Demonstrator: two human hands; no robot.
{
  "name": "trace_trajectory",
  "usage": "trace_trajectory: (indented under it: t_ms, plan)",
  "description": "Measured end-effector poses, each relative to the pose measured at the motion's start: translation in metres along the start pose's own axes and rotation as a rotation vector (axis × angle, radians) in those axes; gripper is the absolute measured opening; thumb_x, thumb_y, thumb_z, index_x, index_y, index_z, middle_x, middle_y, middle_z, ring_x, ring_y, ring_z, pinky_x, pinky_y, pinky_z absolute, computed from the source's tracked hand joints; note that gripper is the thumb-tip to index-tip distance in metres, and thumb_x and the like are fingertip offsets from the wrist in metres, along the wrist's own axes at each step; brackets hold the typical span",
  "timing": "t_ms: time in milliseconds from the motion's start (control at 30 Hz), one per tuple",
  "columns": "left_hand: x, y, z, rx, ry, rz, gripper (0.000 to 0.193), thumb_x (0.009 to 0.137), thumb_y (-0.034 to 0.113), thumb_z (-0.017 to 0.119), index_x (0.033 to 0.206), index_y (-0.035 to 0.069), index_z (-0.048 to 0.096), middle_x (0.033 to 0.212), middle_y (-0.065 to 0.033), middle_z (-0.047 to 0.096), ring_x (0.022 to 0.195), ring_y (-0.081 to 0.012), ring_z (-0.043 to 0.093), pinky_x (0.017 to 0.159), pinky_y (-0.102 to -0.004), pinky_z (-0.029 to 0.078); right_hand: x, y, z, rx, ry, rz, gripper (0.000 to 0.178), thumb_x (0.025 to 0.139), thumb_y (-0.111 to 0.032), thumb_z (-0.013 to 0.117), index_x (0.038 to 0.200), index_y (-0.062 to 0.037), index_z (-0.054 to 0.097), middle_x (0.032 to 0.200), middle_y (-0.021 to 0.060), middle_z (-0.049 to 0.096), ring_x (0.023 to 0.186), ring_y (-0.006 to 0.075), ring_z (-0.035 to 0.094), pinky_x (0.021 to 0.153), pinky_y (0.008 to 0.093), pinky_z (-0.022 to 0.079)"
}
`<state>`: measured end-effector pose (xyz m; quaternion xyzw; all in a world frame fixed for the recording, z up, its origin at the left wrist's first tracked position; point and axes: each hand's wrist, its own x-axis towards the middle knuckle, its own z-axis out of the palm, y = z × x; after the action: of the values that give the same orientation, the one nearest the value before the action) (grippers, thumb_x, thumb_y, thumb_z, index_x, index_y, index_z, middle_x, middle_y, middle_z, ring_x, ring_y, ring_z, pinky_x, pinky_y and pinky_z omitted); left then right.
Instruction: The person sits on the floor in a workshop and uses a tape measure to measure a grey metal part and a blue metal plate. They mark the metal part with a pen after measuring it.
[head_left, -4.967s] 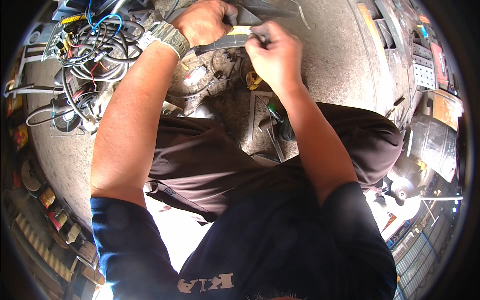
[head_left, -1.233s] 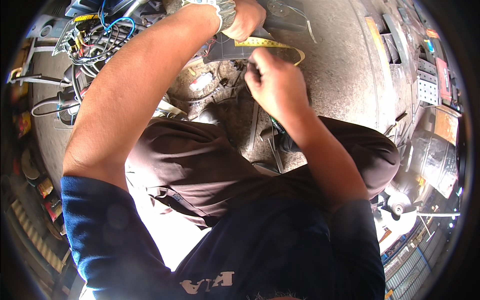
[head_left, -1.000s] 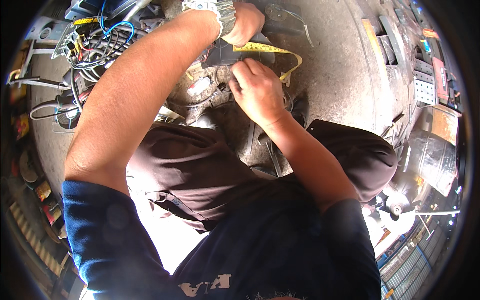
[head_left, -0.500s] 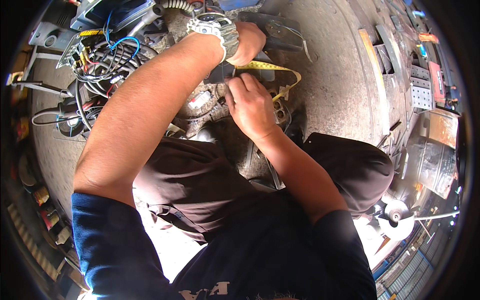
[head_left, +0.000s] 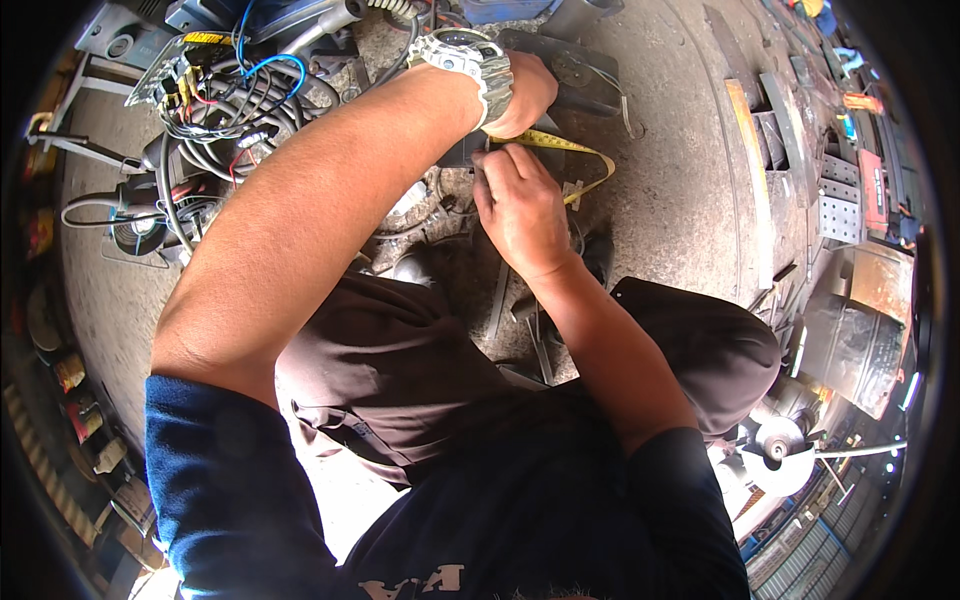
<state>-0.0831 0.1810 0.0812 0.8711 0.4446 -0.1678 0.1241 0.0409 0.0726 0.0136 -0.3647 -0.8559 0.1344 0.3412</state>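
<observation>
My left hand (head_left: 526,97), below a camouflage-patterned wristwatch (head_left: 465,58), is curled over a yellow tape measure (head_left: 553,141) at a dark flat metal plate (head_left: 460,153). The tape's blade comes out from under that hand and bends in a loop to the right, back toward me. Close below, my right hand (head_left: 524,208) is closed, thumb and fingers pinched at the plate beside the tape's end. What they pinch, if anything, is too small to make out. Most of the left fingers are hidden behind the hand itself.
Coiled cables (head_left: 225,130) and an angle grinder (head_left: 140,225) lie on the floor at the left. Beyond my hands is a dark flat piece (head_left: 575,75). Metal strips and a perforated plate (head_left: 842,218) lie at the right; a round cutting disc (head_left: 779,443) stands near my right knee.
The view has shifted, so the hands and plate appear a little farther right. My right hand stays pinched beside the tape, and the left stays over it.
</observation>
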Motion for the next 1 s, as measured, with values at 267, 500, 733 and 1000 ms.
trace_trajectory:
  t_ms: [267, 500, 733, 1000]
  plan:
    - [-0.001, -0.001, 0.001, -0.014, 0.012, 0.008, 0.03, 0.078, -0.003, 0.061, 0.103, 0.002, 0.077, 0.107, -0.0225, 0.074, 0.106, -0.0394, 0.07, 0.087, -0.0433, 0.059, -0.001, 0.004, 0.001, 0.014, -0.019, -0.012, 0.02, 0.08, -0.001, 0.072, 0.095, -0.0035, 0.058, 0.095, 0.0147, 0.06, 0.089, 0.0357, 0.064, 0.079, 0.0453, 0.054]
    - [-0.004, 0.0, -0.002, -0.039, 0.005, -0.002, 0.031, 0.078, -0.004, 0.061, 0.105, 0.002, 0.076, 0.107, -0.022, 0.074, 0.105, -0.0402, 0.07, 0.086, -0.044, 0.059, 0.004, 0.002, 0.0, -0.018, -0.024, 0.003, 0.017, 0.082, -0.002, 0.071, 0.093, -0.0038, 0.058, 0.095, 0.015, 0.061, 0.089, 0.0356, 0.065, 0.079, 0.0458, 0.054]
    - [-0.005, -0.002, -0.001, -0.076, 0.03, 0.009, 0.03, 0.077, -0.003, 0.062, 0.103, 0.002, 0.076, 0.106, -0.022, 0.074, 0.104, -0.0407, 0.07, 0.084, -0.0443, 0.059, 0.01, -0.008, -0.001, -0.053, -0.012, 0.054, 0.019, 0.081, 0.003, 0.072, 0.097, -0.0015, 0.062, 0.097, 0.0167, 0.067, 0.088, 0.0376, 0.069, 0.076, 0.0452, 0.057]
    - [-0.002, -0.004, 0.004, -0.041, 0.039, 0.035, 0.026, 0.075, -0.002, 0.063, 0.098, 0.0, 0.075, 0.103, -0.023, 0.073, 0.102, -0.0404, 0.07, 0.084, -0.0448, 0.058, -0.003, -0.038, -0.038, 0.011, -0.104, 0.072, 0.016, 0.083, -0.004, 0.072, 0.094, -0.0029, 0.06, 0.09, 0.0142, 0.06, 0.082, 0.0343, 0.065, 0.073, 0.0439, 0.055]
